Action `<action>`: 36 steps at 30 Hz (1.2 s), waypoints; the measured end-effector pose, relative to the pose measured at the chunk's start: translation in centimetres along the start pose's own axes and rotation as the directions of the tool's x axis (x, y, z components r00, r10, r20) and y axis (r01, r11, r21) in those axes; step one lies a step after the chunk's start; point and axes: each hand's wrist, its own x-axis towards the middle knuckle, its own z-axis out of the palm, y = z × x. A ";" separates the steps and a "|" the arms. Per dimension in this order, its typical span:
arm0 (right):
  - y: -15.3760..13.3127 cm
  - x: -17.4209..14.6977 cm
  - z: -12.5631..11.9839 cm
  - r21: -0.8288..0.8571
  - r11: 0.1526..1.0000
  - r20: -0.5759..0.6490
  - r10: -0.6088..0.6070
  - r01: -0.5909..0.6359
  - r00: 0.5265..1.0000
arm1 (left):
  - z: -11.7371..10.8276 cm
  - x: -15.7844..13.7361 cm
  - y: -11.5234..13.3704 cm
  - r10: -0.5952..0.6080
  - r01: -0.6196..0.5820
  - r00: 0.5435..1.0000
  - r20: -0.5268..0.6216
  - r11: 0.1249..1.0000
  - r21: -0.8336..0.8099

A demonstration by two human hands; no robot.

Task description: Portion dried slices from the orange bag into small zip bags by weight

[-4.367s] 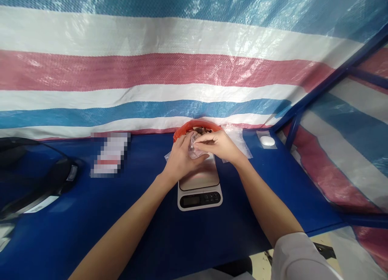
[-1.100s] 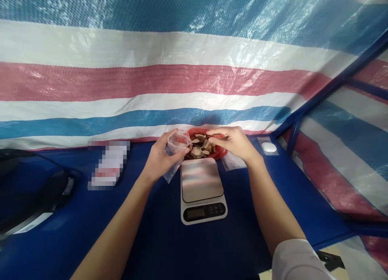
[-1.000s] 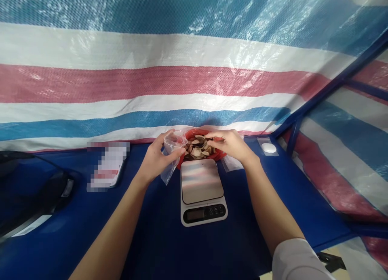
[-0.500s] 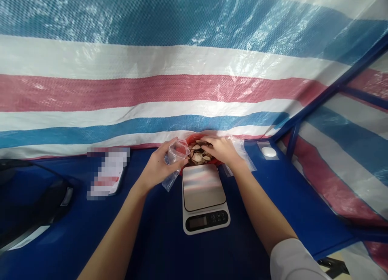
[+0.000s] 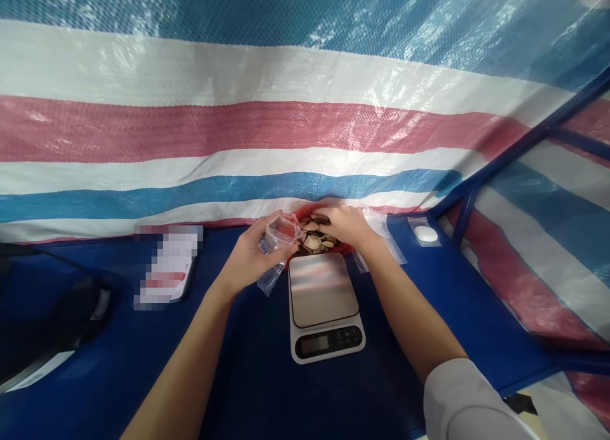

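Observation:
My left hand (image 5: 250, 256) is closed around a clear plastic bag (image 5: 281, 233), its mouth held apart beside the bowl. A red bowl (image 5: 347, 248) holds pale and dark dried slices (image 5: 313, 237). Over the bowl's right side, my right hand (image 5: 345, 224) dips in with curled fingers, closed on some of the slices; its fingertips are partly hidden. Just in front of the bowl, a white kitchen scale (image 5: 324, 294) with a metal plate lies flat, nothing on it.
Flat clear plastic bags (image 5: 384, 237) lie right of the bowl, and a white round object (image 5: 426, 234) on a small bag is farther right. A phone-like object (image 5: 166, 268), partly blurred out, and a black bag-like item (image 5: 52, 326) are at left. Striped sheeting (image 5: 214, 129) rises behind the blue table (image 5: 257, 376).
The view has shifted slightly. My right hand's fingers have moved a little within the bowl among the slices. My left hand keeps hold of the plastic bag beside it.

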 end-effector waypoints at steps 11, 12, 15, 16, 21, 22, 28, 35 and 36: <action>1.4 -1.1 0.7 0.382 0.922 -0.249 0.036 0.063 0.968 | 0.5 0.0 -0.3 0.008 -0.007 1.000 -0.009 1.000 0.028; 1.5 -1.2 0.9 0.422 0.904 -0.258 0.048 0.067 0.965 | 0.6 0.0 -0.4 0.011 -0.011 1.000 -0.011 0.999 0.031; 1.9 -1.6 1.1 0.506 0.861 -0.253 0.083 0.058 0.964 | 0.8 0.0 -0.5 0.027 -0.027 1.000 -0.012 0.998 0.048; 2.0 -1.7 1.1 0.514 0.857 -0.245 0.091 0.049 0.965 | 0.9 0.0 -0.5 0.033 -0.032 0.999 -0.009 0.998 0.052; 2.0 -2.1 1.1 0.457 0.889 -0.215 0.087 0.022 0.973 | 1.2 0.2 -0.3 0.040 -0.041 0.999 0.003 0.998 0.056; 2.0 -2.1 1.1 0.441 0.897 -0.207 0.083 0.017 0.975 | 1.3 0.2 -0.3 0.037 -0.037 0.999 0.006 0.998 0.054; 1.1 -2.2 0.7 0.343 0.939 -0.151 0.070 -0.014 0.986 | 1.4 0.1 -0.1 0.026 -0.026 1.000 0.013 0.999 0.042; 0.4 -1.8 0.7 0.266 0.964 -0.171 0.056 -0.009 0.984 | 1.1 0.1 -0.2 0.010 -0.010 1.000 -0.005 0.999 0.030; 0.4 -1.8 0.6 0.263 0.965 -0.184 0.038 0.012 0.982 | 1.0 0.1 -0.3 0.008 -0.008 1.000 -0.007 1.000 0.027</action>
